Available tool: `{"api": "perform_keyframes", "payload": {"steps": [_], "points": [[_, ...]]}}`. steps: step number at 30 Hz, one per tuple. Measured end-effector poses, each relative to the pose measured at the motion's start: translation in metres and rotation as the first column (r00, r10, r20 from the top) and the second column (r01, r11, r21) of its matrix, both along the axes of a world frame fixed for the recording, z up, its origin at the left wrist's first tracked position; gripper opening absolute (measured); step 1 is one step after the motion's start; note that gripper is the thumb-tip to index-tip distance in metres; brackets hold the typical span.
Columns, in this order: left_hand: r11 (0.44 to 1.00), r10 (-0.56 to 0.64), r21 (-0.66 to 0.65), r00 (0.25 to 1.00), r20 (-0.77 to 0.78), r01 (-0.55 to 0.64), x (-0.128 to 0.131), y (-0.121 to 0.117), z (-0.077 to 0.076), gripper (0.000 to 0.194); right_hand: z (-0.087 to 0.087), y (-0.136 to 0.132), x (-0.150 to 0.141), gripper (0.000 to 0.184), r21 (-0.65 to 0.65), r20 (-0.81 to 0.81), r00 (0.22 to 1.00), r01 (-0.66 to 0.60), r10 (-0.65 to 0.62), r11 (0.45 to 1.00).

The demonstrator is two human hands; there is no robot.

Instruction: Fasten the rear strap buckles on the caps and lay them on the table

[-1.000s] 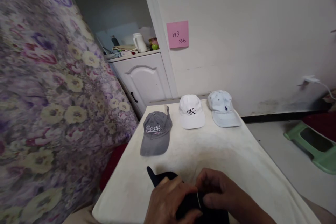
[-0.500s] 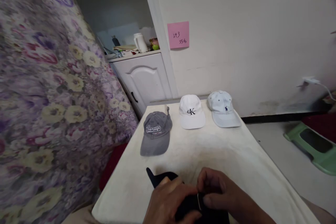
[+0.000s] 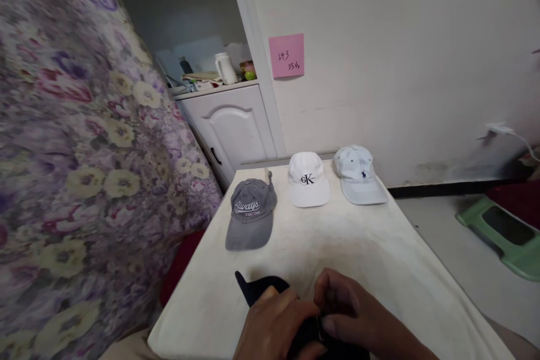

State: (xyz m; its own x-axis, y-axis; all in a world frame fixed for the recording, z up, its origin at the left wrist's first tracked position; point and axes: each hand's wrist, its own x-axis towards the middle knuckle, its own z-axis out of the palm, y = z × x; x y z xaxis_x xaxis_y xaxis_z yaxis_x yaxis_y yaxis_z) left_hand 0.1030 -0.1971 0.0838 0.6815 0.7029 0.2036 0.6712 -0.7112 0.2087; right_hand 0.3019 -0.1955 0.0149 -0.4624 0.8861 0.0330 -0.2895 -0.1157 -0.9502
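Note:
A dark navy cap [image 3: 260,287] lies at the near edge of the white-covered table [image 3: 379,259]. My left hand [image 3: 272,323] is curled over it and grips the fabric. My right hand [image 3: 352,318] pinches the same cap at a small metal ring or buckle between the two hands. Most of the cap is hidden under my hands; only a dark strap tip and a bit of crown show at the left. Farther back stand a grey cap [image 3: 251,214], a white cap [image 3: 307,179] and a pale blue cap [image 3: 358,173] in a row.
A flowered purple curtain [image 3: 80,152] hangs along the left. A white cabinet [image 3: 230,124] with a jug and small items stands behind it. A pink note [image 3: 287,55] is stuck on the wall. A green plastic stool [image 3: 502,233] sits on the floor at right.
Both hands have slid slightly lower and nearer on the dark cap, with the fingers working at its buckle. The three caps at the back have not moved.

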Motion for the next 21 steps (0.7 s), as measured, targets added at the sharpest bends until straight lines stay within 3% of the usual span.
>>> {"api": "perform_keyframes", "payload": {"steps": [3,5,8,10,15,18,21], "points": [[0.999,-0.013,-0.041,1.0,-0.003,0.013,0.001,0.0,0.003,0.038,0.004,-0.003,-0.002,0.027,-0.013,-0.004,1.0,-0.012,0.012,1.0],[0.988,0.003,-0.154,1.0,-0.005,-0.003,0.001,0.001,0.004,0.039,0.007,-0.004,-0.004,0.029,-0.021,-0.005,1.0,0.005,-0.005,1.0],[0.922,0.123,-0.369,0.992,-0.01,-0.117,-0.001,0.001,0.004,0.043,0.01,-0.007,-0.006,0.03,-0.012,0.014,0.998,0.068,-0.067,0.998],[0.87,0.202,-0.46,0.979,0.002,-0.178,-0.003,0.001,0.005,0.035,0.012,-0.008,-0.004,0.031,-0.017,0.003,0.995,0.104,-0.104,0.994],[0.832,0.208,-0.534,0.977,0.051,-0.149,-0.01,-0.003,0.014,0.01,0.015,-0.007,0.004,0.032,-0.015,-0.039,0.999,0.002,-0.003,1.0],[0.802,0.237,-0.575,0.97,0.054,-0.163,-0.011,-0.006,0.018,0.012,0.015,-0.005,0.005,0.029,-0.024,-0.009,1.0,-0.022,0.021,0.999],[0.811,0.249,-0.566,0.963,0.107,-0.147,-0.013,-0.007,0.018,0.02,0.013,-0.005,0.0,0.025,-0.017,0.035,0.999,-0.027,0.027,1.0]]}}
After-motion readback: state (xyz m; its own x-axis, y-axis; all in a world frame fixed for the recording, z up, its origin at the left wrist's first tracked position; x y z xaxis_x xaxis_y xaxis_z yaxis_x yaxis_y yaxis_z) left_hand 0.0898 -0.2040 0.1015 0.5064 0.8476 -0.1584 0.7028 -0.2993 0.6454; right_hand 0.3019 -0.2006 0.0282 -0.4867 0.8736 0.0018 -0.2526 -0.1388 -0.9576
